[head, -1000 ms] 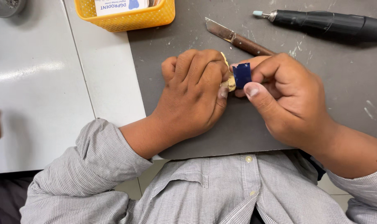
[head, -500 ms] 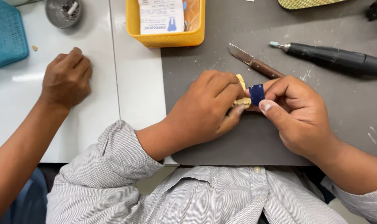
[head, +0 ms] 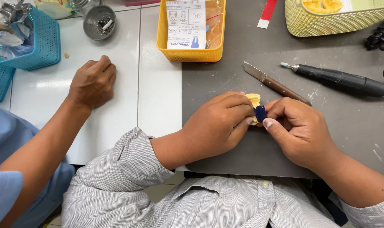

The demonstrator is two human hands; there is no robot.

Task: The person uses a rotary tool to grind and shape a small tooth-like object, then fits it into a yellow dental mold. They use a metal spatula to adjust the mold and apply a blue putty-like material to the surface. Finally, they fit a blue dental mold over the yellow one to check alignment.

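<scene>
Plaster model (head: 254, 99) sits over the grey mat (head: 226, 76) on the tabletop, clamped in the left hand (head: 219, 122); right hand (head: 299, 126) pinches a blue strip (head: 260, 113) against it — work appears mid-course, knife (head: 274, 83) and rotary tool (head: 340, 78) lying unused.

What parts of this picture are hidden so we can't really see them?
Head view:
- Yellow piece: mostly covered by left hand fingers.
- Blue strip: pinched between left hand and right hand, its ends hidden.
- Yellow-green basket: cut off by top edge.
- Metal dish contents: too small.
</scene>
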